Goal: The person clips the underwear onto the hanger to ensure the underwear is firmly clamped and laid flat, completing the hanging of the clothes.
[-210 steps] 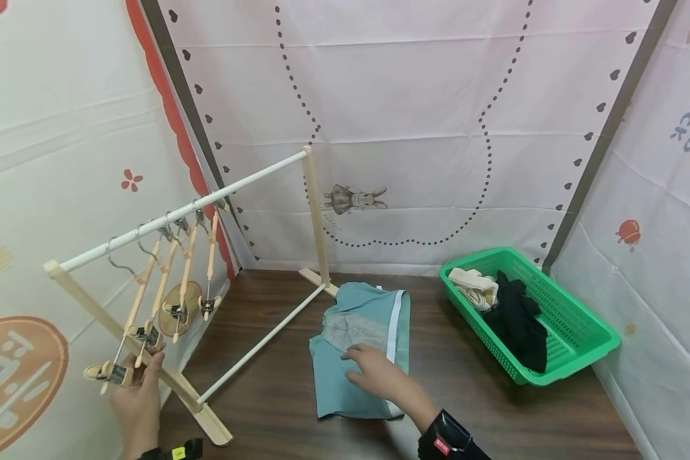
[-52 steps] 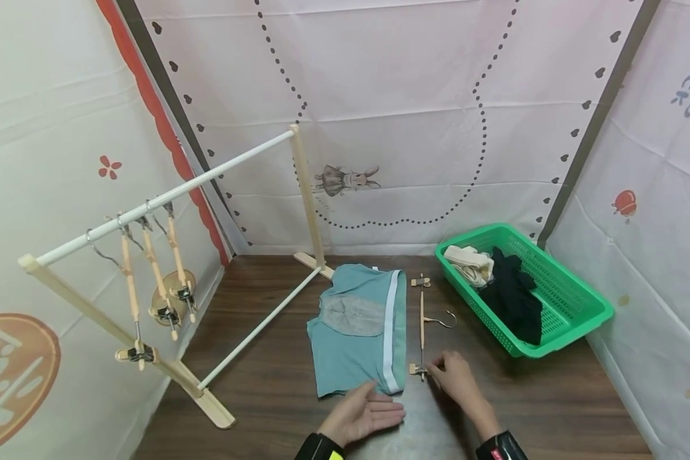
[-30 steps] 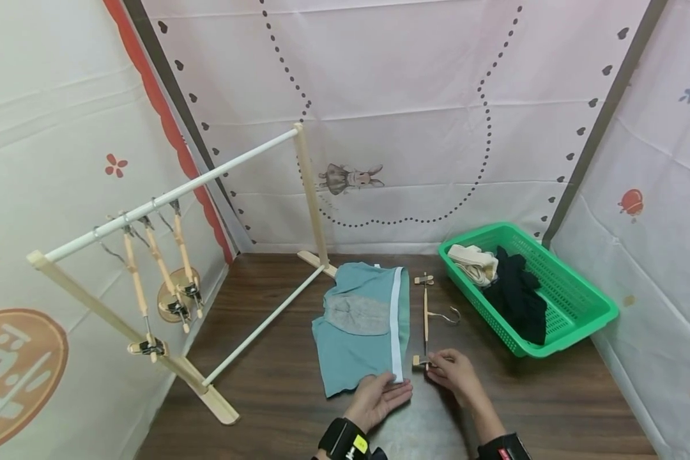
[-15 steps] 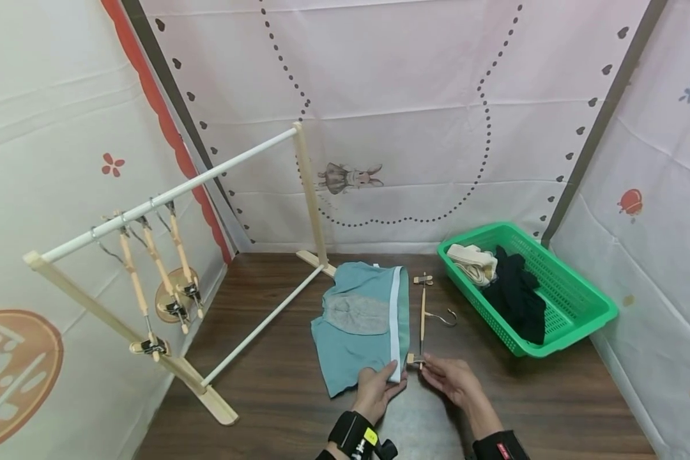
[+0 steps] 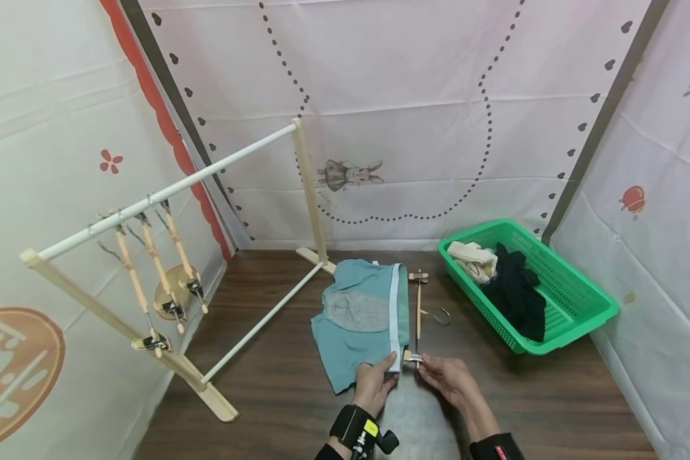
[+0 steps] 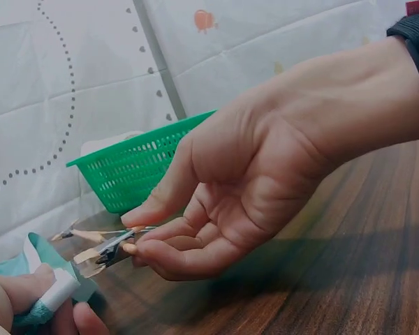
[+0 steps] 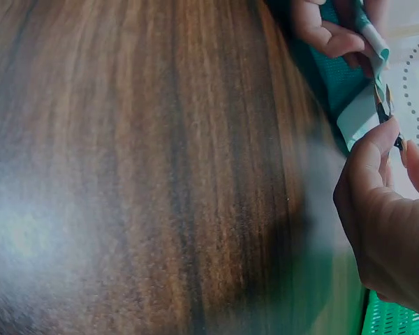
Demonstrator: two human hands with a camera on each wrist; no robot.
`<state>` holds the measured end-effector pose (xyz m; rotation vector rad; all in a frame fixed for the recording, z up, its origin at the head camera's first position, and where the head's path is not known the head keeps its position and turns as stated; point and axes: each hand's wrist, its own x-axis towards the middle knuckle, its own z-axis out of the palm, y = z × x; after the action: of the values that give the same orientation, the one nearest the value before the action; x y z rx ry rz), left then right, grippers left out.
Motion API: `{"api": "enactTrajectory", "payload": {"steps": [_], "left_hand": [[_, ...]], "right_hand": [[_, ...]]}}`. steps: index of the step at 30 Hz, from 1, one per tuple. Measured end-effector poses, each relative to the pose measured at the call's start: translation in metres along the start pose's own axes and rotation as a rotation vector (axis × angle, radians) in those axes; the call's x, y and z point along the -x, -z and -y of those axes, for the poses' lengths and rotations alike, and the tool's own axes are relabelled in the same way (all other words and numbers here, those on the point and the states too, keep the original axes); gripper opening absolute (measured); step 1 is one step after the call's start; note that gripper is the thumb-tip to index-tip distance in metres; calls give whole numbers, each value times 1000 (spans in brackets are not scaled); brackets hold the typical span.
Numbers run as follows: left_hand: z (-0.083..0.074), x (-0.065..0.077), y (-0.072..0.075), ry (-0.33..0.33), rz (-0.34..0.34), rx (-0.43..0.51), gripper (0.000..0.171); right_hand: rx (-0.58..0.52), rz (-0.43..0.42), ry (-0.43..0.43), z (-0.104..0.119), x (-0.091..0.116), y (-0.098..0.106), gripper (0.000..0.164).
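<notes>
The hanger [image 5: 418, 319] had shifted left on the bench [image 5: 276, 409], bringing its near clip [image 5: 412, 357] to the waistband [image 5: 393, 313] of the shorts [image 5: 345, 351] on its left; the work seemed to have reached clipping. The fingers of the left hand [image 5: 372, 388] pinched the waistband's near corner; those of the right hand [image 5: 451, 381] pinched the clip, partly hiding it. Whether its jaws straddled cloth was unclear.

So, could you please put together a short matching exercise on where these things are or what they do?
1. Left hand
2. Black cloth
3. Right hand
4. Blue-green garment

A. Laid out on the brown table
B. Pinching a hanger clip
C. Inside the green basket
D. Pinching the white band

Pairs: 1-D, 2-C, 3-B, 4-A
</notes>
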<state>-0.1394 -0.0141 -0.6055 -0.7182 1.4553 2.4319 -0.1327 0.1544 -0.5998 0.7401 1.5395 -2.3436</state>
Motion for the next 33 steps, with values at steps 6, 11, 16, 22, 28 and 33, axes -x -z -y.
{"api": "enactTrajectory", "payload": {"steps": [6, 11, 16, 22, 28, 33], "left_hand": [[1, 3, 4, 56, -8, -17, 39], [1, 1, 3, 50, -22, 8, 36], [3, -1, 1, 38, -27, 20, 30], [2, 2, 5, 4, 21, -24, 25], [-4, 6, 10, 16, 143, -56, 38], [-7, 5, 12, 49, 173, -70, 42]], "right_hand": [[-6, 35, 5, -7, 1, -4, 23], [-29, 29, 29, -9, 2, -9, 25], [-21, 26, 51, -9, 6, -14, 32], [-32, 24, 34, -13, 8, -17, 30], [-61, 8, 45, -13, 5, -15, 30], [-67, 1, 45, -13, 6, -15, 34]]}}
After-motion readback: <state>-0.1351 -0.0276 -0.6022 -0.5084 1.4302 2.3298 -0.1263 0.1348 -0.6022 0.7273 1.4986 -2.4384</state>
